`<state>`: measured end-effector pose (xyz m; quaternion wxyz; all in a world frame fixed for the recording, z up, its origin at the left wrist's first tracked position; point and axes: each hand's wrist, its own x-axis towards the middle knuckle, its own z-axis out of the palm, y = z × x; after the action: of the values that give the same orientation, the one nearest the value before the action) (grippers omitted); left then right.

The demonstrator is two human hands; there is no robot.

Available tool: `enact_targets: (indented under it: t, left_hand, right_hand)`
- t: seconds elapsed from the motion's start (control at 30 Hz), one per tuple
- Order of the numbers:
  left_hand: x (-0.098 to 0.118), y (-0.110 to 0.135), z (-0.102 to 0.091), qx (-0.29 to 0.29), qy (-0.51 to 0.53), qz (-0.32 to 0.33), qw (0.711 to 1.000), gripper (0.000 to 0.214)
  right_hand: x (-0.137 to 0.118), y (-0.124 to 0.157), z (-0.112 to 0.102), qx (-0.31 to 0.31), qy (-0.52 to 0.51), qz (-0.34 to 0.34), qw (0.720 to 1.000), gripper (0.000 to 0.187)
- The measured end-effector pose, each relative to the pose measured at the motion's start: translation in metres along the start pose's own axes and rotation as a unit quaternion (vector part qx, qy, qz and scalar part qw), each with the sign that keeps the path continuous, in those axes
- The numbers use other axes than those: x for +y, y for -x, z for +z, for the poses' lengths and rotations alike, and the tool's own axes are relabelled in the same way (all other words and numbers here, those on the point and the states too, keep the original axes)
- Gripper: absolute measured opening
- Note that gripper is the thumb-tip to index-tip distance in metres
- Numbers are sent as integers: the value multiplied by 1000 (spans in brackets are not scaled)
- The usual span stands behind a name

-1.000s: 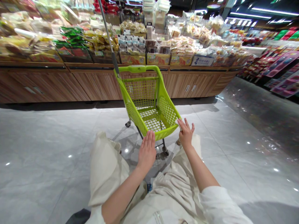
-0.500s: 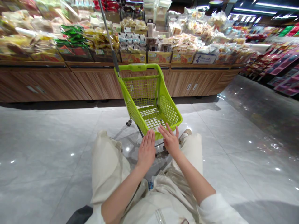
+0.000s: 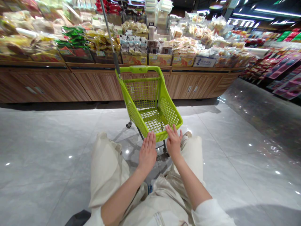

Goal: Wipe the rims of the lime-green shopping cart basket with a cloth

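Observation:
A green shopping cart point(image 3: 169, 106) with a bare basket stands in front of my knees, its narrow front edge toward me. My left hand point(image 3: 148, 150) is stretched flat with its fingers together, the tips by the cart's near rim. Close to the right part of that rim is my right hand point(image 3: 174, 142), its fingers spread and nothing seen in them. Whether either hand touches the rim, I cannot tell. A grey pole point(image 3: 110, 34) rises from the cart's far left corner.
Behind the cart runs a wooden display counter point(image 3: 98, 83) stacked with packaged foods point(image 3: 185, 44). Shelves with red and pink goods point(image 3: 284, 67) stand at the far right. My seated legs point(image 3: 108, 172) flank the hands above a shiny tiled floor point(image 3: 42, 147).
My right hand has shifted slightly right, away from my left hand, which stays nearly where it was. The view has tilted a little; the cart stands in about the same place.

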<state>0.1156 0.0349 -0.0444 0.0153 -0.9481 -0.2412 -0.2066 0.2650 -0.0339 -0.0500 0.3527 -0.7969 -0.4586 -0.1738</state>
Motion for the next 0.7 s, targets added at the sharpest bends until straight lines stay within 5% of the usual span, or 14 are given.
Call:
enact_targets:
  t: [0.1, 0.17, 0.33, 0.53, 0.7]
  left_hand:
    - [-3, 1, 0, -5, -7, 1, 1000, 82]
    - [-5, 2, -2, -9, -12, 3, 1000, 81]
    - [-10, 3, -4, -17, -14, 16, 1000, 82]
    - [-7, 1, 0, -10, 6, 14, 1000, 85]
    - [1, 0, 2, 7, 15, -5, 1000, 85]
  right_hand:
    - [-37, 11, 0, -67, -26, -76, 995, 79]
    - [-40, 11, -4, -90, -17, -104, 990, 79]
    - [20, -8, -19, -67, 23, -118, 990, 78]
    - [87, -26, -21, 11, 30, 6, 999, 74]
    - [41, -11, -6, 24, 18, 24, 999, 76]
